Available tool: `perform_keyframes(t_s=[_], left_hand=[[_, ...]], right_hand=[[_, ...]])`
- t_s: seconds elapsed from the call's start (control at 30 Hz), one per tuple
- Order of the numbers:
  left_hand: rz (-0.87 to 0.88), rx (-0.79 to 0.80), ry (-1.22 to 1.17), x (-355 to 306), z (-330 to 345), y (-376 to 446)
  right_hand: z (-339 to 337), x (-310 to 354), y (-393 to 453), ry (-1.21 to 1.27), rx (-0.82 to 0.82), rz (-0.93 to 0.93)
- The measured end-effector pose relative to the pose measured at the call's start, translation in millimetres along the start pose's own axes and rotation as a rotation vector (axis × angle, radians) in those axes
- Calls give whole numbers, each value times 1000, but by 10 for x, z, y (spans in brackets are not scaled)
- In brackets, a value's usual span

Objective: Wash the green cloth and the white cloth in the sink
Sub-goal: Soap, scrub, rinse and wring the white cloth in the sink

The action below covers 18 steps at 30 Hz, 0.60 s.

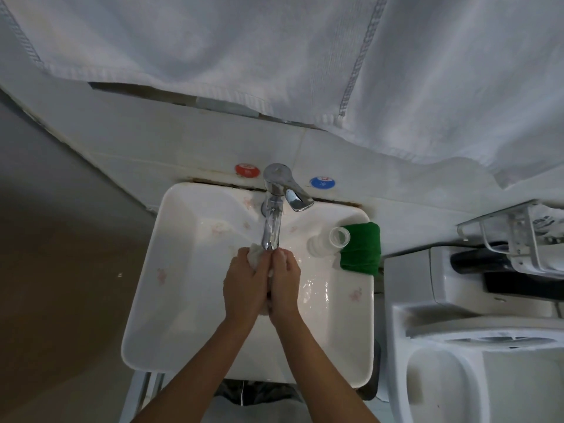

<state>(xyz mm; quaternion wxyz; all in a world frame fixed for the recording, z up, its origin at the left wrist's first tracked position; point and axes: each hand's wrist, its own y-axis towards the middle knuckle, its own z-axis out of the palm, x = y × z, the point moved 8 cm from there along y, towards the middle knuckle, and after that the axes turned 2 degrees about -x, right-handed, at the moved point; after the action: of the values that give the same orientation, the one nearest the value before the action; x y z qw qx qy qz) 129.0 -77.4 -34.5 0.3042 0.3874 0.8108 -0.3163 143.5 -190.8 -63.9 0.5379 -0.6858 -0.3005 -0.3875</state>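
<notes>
Hands meet under the faucet (271, 222): our left hand (244, 285) and right hand (285, 280) press together, fingers curled round the white cloth (254, 253), over the sink (183, 270). At three o'clock, the green cloth (361, 248) rests folded on the rim, touching a clear cup (331, 241).

Head view looks steeply down, close over the sink (146, 300).

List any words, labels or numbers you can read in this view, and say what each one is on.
Red round sticker on the wall left of the tap: white marks, too blurred to read.
Blue round sticker on the wall right of the tap: white marks, too blurred to read.
No other text is visible.
</notes>
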Motion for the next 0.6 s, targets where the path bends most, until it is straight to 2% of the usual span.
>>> perform_keyframes(t_s=[0.1,0.27,0.43,0.6], left_hand=[[-10,-19,-42,3,13,3],[-2,-67,-104,46,44,37],[11,-88,-157,28,55,81],[-36,-98,-243,26,1,189]], right_hand=[[16,7,28,-120,-10,-32],[46,-72,90,-148,-35,8],[-21,-45,95,-25,-104,49],[37,6,71,-14,23,59]])
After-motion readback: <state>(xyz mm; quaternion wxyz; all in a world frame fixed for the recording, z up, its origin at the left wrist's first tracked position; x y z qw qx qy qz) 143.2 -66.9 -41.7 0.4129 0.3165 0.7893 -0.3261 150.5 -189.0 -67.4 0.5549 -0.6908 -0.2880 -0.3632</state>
